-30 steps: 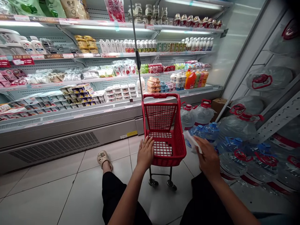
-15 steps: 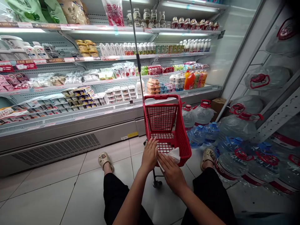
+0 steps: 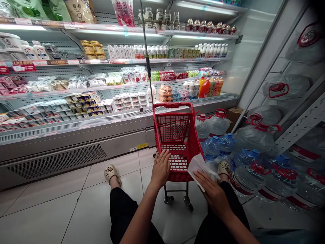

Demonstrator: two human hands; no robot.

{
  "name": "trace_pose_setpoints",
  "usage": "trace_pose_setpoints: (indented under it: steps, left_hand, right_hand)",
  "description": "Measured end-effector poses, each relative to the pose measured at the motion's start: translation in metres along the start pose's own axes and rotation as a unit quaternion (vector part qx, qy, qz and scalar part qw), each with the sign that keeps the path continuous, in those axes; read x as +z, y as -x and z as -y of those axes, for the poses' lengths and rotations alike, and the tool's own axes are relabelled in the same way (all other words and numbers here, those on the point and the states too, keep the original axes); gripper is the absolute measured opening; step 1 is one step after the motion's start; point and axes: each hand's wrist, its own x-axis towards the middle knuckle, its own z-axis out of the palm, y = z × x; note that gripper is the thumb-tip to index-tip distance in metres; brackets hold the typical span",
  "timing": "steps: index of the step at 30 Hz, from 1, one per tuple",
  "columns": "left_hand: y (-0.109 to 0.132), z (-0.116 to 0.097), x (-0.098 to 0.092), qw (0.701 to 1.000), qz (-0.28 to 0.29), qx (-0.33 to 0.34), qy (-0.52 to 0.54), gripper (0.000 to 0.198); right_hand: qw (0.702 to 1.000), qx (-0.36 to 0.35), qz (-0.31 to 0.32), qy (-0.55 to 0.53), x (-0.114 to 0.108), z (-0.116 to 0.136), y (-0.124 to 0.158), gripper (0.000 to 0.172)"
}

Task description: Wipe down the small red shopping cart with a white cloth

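A small red shopping cart with a mesh basket stands between my legs, its near side towards me. My left hand lies at the cart's near left corner, fingers stretched out and pointing away; whether it presses on the rim cannot be made out. My right hand holds a crumpled white wipe at the near right corner, with its fingers laid over the sheet. The wipe covers part of that corner and sticks out beyond it. Inside, the grid floor of the basket shows.
An open refrigerated display with yogurt, bottles and bags runs across the front. Large water bottles crowd the floor and rack on the right. A thin dark pole rises at the cart's far left corner. Tiled floor lies at left.
My right hand has moved right with the wipe, away from my left hand, to the cart's near right corner. The wipe is more spread out. My left hand stays nearly in place.
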Motion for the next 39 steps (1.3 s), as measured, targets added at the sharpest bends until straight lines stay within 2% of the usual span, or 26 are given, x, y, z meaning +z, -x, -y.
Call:
trace_pose_setpoints:
  steps: [6, 10, 12, 13, 15, 17, 19, 21, 23, 25, 27, 29, 32, 34, 37, 39]
  left_hand:
    - [0.001, -0.004, -0.011, 0.999, -0.004, 0.025, -0.031, 0.051]
    - [-0.009, -0.028, -0.02, 0.989, 0.042, 0.138, 0.041, 0.061]
    - [-0.016, -0.042, -0.021, 0.977, 0.067, 0.171, 0.107, 0.063]
    - [-0.019, -0.048, -0.021, 0.972, 0.076, 0.173, 0.138, 0.06]
    - [-0.024, -0.055, -0.019, 0.965, 0.085, 0.158, 0.192, 0.04]
    - [-0.027, -0.057, -0.02, 0.957, 0.086, 0.128, 0.244, 0.014]
    - [-0.026, -0.057, -0.024, 0.944, 0.079, 0.085, 0.309, 0.006]
    - [-0.023, -0.056, -0.031, 0.917, 0.077, 0.03, 0.389, 0.01]
    - [-0.02, -0.056, -0.039, 0.878, 0.086, -0.034, 0.469, 0.017]
    - [-0.017, -0.055, -0.046, 0.836, 0.091, -0.089, 0.534, 0.028]
    - [-0.015, -0.056, -0.053, 0.798, 0.091, -0.126, 0.582, 0.037]
    - [-0.014, -0.058, -0.059, 0.757, 0.087, -0.16, 0.627, 0.045]
    - [-0.013, -0.064, -0.066, 0.682, 0.074, -0.203, 0.699, 0.054]
    - [-0.014, -0.069, -0.069, 0.642, 0.055, -0.223, 0.732, 0.058]
    - [-0.014, -0.077, -0.073, 0.59, -0.012, -0.251, 0.767, 0.061]
    - [-0.014, -0.081, -0.077, 0.557, -0.062, -0.266, 0.785, 0.06]
  right_hand:
    - [0.988, 0.098, -0.043, -0.108, 0.015, 0.006, -0.023, 0.048]
    - [0.983, 0.12, -0.041, -0.136, 0.009, 0.003, -0.032, 0.039]
    - [0.975, 0.142, -0.038, -0.168, 0.004, 0.003, -0.034, 0.036]
    - [0.967, 0.161, -0.037, -0.193, 0.001, 0.004, -0.034, 0.035]
    - [0.944, 0.211, -0.047, -0.249, -0.008, 0.005, -0.036, 0.035]
    - [0.91, 0.265, -0.069, -0.31, -0.022, 0.004, -0.04, 0.04]
    - [0.868, 0.308, -0.085, -0.381, -0.037, 0.001, -0.047, 0.051]
    - [0.821, 0.345, -0.108, -0.442, -0.051, -0.005, -0.055, 0.063]
    - [0.782, 0.373, -0.153, -0.474, -0.059, -0.012, -0.062, 0.07]
    - [0.752, 0.391, -0.217, -0.485, -0.06, -0.019, -0.066, 0.069]
    - [0.723, 0.399, -0.256, -0.502, -0.055, -0.02, -0.065, 0.065]
    - [0.683, 0.411, -0.239, -0.555, -0.05, -0.011, -0.062, 0.063]
    - [0.614, 0.423, -0.127, -0.654, -0.049, 0.016, -0.058, 0.072]
    - [0.613, 0.427, -0.07, -0.661, -0.051, 0.035, -0.058, 0.083]
    - [0.65, 0.438, -0.043, -0.619, -0.052, 0.049, -0.062, 0.098]
    - [0.655, 0.446, -0.023, -0.609, -0.052, 0.051, -0.065, 0.105]
